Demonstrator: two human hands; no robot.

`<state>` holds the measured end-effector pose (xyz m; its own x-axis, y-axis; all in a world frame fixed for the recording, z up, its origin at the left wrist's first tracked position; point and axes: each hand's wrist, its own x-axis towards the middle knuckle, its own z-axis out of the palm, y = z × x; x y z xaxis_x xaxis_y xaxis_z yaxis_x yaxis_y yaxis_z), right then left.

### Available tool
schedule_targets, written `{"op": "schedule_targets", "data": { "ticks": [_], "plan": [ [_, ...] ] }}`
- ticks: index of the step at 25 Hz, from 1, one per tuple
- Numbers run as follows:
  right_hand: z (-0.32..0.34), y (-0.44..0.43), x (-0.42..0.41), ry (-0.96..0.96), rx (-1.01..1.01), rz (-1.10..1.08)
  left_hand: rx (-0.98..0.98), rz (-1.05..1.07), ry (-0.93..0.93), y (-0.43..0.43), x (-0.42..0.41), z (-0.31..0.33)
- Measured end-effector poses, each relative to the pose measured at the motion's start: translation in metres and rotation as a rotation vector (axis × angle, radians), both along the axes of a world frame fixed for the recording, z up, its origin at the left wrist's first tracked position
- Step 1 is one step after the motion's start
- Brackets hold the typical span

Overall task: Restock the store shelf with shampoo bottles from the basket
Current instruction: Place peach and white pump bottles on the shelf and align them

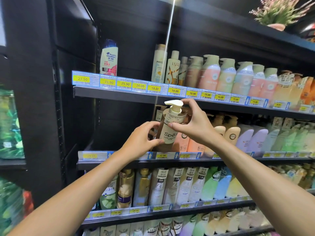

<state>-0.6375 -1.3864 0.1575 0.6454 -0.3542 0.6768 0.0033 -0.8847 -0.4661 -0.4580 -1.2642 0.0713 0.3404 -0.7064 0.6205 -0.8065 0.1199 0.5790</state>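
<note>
A brown pump bottle (167,132) with a cream pump head and a white "Spes" label is held upright in front of the second shelf (119,163). My left hand (141,139) grips its lower body from the left. My right hand (192,121) holds the neck and shoulder from the right, fingers curled around the paper neck tag. The bottle sits at the left end of the row of bottles on that shelf. The basket is out of view.
The second shelf has an open gap left of the held bottle. Peach bottles (187,143) stand right behind it. The top shelf (119,94) holds a lone Head & Shoulders bottle (109,58) and a row farther right. Lower shelves are packed with bottles.
</note>
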Motion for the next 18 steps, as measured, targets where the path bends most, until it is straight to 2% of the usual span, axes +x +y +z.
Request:
{"op": "schedule_targets", "data": {
  "ticks": [18],
  "plan": [
    [-0.02,-0.017,0.015,0.004,0.033,0.009,0.037,0.035,-0.037,-0.016,0.013,-0.013]
  ]
}}
